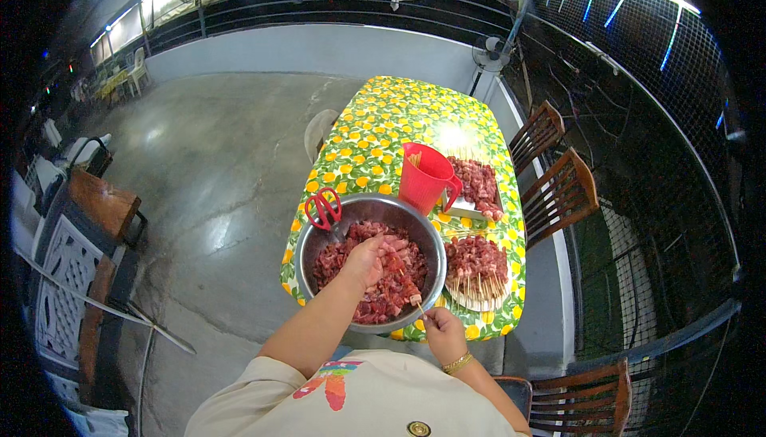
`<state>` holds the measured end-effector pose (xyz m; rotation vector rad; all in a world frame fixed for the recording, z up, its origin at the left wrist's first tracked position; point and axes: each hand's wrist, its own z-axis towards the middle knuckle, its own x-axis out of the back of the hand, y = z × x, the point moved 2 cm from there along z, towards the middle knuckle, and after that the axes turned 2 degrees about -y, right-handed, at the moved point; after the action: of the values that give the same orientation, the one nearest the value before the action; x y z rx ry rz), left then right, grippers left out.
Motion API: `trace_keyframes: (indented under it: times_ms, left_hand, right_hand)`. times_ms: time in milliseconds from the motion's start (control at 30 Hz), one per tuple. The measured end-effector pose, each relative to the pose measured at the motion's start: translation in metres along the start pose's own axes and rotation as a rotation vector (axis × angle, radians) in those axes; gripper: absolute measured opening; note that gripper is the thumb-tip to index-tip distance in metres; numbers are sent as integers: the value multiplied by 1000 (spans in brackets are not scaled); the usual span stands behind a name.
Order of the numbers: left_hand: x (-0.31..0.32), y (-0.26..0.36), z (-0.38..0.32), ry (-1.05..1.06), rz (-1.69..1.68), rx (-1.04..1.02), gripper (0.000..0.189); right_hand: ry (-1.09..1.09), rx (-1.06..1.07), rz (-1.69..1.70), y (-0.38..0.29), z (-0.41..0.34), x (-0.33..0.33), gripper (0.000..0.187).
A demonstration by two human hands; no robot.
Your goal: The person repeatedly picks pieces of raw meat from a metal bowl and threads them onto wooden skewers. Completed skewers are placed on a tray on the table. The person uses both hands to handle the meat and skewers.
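Note:
A large steel bowl (304,263) of raw meat pieces (383,302) stands at the table's near left. Inside it, my left hand (368,260) is palm up among the meat, by the tip side of a skewer; whether it grips a piece cannot be told. My right hand (441,326) pinches the lower end of this wooden skewer (421,307), which has meat threaded on it, over the bowl's near right rim. Red-handled scissors (324,208) rest at the bowl's far left rim. To the right, loaded skewers (477,263) lie on a plate (479,303).
A red plastic jug (423,178) holding bare skewers stands behind the bowl. Right of it, a metal tray (468,212) bears more skewered meat (476,182). A patterned tablecloth (365,131) covers the table. Wooden chairs (559,197) line the right side.

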<state>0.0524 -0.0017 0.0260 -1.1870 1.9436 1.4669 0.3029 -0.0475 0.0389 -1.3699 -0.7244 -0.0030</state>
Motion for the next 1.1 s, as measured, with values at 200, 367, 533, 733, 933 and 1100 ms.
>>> trace_keyframes:
  times_ms: [200, 367, 533, 733, 933, 1100]
  left_hand:
    - [-2, -2, 6, -28, 243, 22, 27]
    - [-9, -7, 3, 25, 229, 19, 23]
    - [-3, -16, 12, 243, 336, -60, 23]
    - [-7, -22, 6, 32, 238, -47, 23]
    - [-34, -31, -18, 81, 148, -55, 22]
    - [-36, -48, -23, 0, 166, 62, 25]
  right_hand:
    - [2, 29, -57, -7, 4, 2, 8]
    - [6, 107, -46, -5, 6, -1, 10]
    - [12, 122, -51, 0, 7, -4, 10]
    - [7, 123, -27, -3, 3, -6, 11]
    - [28, 89, -25, -7, 2, -10, 12]
    - [45, 74, -50, -6, 6, -12, 11]
